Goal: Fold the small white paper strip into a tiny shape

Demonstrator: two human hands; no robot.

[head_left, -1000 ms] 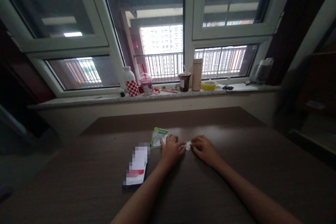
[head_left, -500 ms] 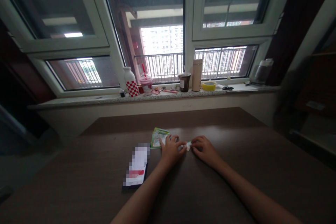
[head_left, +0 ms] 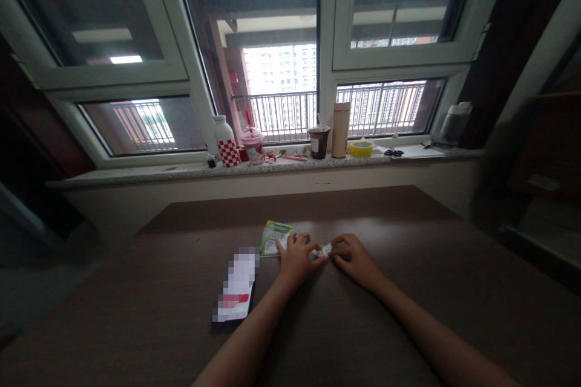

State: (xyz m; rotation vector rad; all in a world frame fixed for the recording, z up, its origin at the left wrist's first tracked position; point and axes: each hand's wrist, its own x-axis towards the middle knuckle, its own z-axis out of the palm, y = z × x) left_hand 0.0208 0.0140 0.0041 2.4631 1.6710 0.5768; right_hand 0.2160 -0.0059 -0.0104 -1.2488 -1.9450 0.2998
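The small white-and-green piece (head_left: 325, 249) sits between the two hands, just above or on the brown surface (head_left: 408, 314); which of the two cannot be told. The left hand (head_left: 299, 259) has its thumb and forefinger closed on the near-left side of the piece, its other fingers spread over the right edge of a green-and-white printed sheet (head_left: 271, 240). The right hand (head_left: 356, 259) appears to pinch the opposite edge between thumb and forefinger, the remaining fingers curled.

With a piece this small, good work likely comes from the fingertips alone: a light, even pinch close to each edge, with one hand steadying while the other makes small moves. Resting the wrists or forearms on the surface would help damp any tremor. Too hard a pull from both sides could crease or tear it, if it is paper; the material is too small to make out. The left fingers should bear lightly over the sheet, lest they drag it towards the phone (head_left: 239, 299) just beside it.
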